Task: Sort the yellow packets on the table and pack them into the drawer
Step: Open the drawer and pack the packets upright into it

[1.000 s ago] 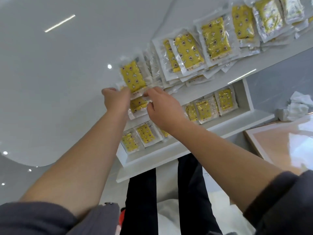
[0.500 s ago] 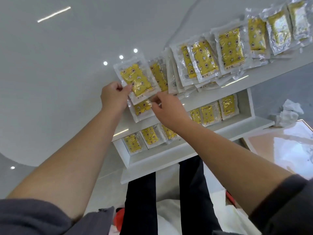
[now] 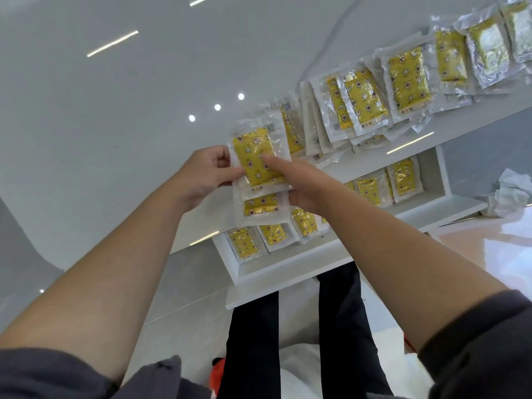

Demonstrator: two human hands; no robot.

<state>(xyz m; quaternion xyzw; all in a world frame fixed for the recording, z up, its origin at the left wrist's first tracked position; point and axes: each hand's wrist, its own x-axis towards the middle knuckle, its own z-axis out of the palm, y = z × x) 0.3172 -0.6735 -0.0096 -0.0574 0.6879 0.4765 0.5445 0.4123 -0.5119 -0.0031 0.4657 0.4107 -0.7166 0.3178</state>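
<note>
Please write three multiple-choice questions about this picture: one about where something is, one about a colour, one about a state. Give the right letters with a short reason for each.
1. Where does the crumpled white paper lie?
A. far right, past the drawer
B. inside the drawer
C. in the left hand

2. What colour is the table top?
A. red
B. glossy white
C. black

3. In what state is the drawer?
A. shut
B. removed
C. pulled open, packets inside

Answers:
1 A: it sits at the right edge.
2 B: it is white and reflects lamps.
3 C: rows of yellow packets show inside, while the left hand and right hand hold a packet above it.
</note>
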